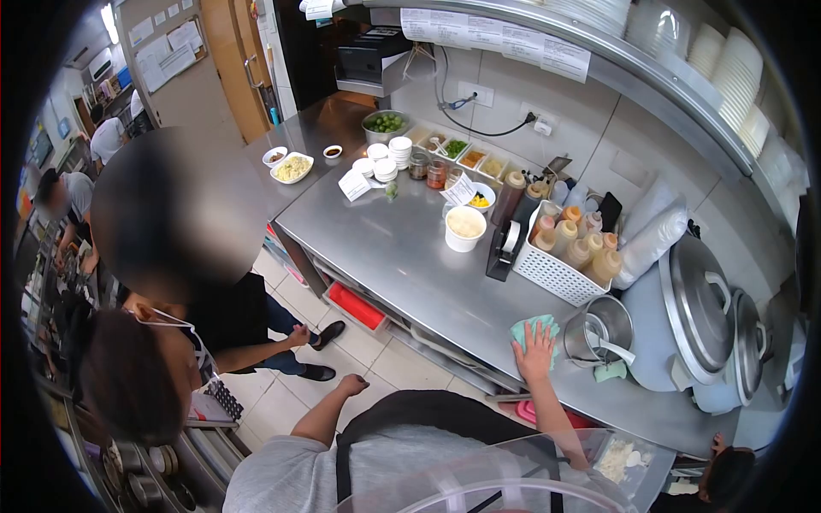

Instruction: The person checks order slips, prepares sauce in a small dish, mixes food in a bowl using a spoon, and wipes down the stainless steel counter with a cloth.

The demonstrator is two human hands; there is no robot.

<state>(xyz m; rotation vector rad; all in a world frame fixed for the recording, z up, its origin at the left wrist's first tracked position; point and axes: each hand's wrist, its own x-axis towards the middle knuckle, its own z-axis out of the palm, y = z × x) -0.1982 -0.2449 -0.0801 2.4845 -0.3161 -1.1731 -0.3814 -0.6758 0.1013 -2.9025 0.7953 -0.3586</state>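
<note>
My right hand (537,352) lies flat with spread fingers on a pale green cloth (520,332), pressing it against the steel counter (410,291). Just to the right of the cloth stands a metal pot (623,318) with a light-handled utensil (611,349) in it. A small green sponge-like piece (611,371) lies beside the pot. My left hand (352,385) hangs in front of the counter edge, above the tiled floor. Its fingers are curled closed, and nothing shows in them.
A white basket (556,278) of sauce bottles, a tape dispenser (506,248) and a white tub (464,229) stand along the counter. Large lidded pots (697,299) are at the right. A person in dark clothes (227,316) stands close on my left. Below the counter, a red drawer (355,306) sticks out.
</note>
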